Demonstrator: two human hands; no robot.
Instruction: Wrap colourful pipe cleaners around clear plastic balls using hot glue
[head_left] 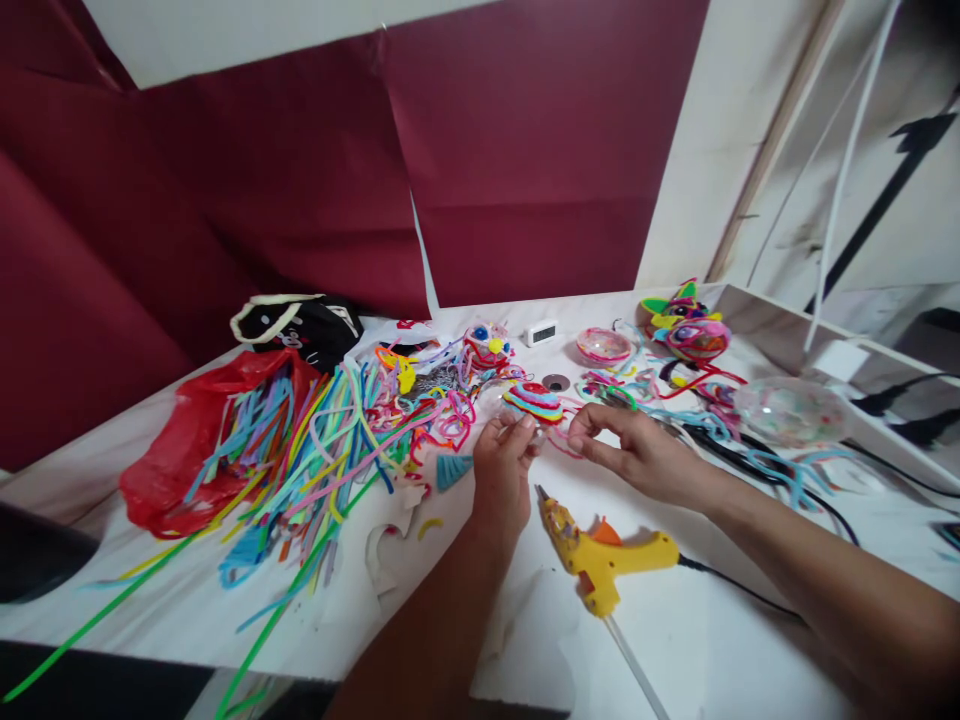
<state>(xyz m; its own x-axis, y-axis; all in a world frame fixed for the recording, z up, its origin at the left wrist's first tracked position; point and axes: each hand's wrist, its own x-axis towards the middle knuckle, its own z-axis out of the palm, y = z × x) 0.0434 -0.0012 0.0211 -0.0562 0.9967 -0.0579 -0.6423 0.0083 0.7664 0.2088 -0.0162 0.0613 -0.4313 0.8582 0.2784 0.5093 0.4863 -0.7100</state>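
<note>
My left hand (502,468) is closed around the lower edge of a small clear dome wound with rows of red, blue and yellow pipe cleaner (534,401). A pink pipe cleaner (561,438) runs from the dome toward my right hand (637,450), whose thumb and forefinger pinch its end. Just below both hands lies a yellow hot glue gun (611,560), its nozzle pointing up and left, with a clear glue stick (634,665) coming out of its back. Fingers hide the underside of the dome.
To the left, many loose pipe cleaners (330,450) spill from a red plastic bag (176,440). A black pouch (300,330) stands behind. Farther back are a small white digital clock (541,333), a pink-rimmed clear bowl (604,347) and finished colourful figures (686,325). Black cables (750,460) cross the right side.
</note>
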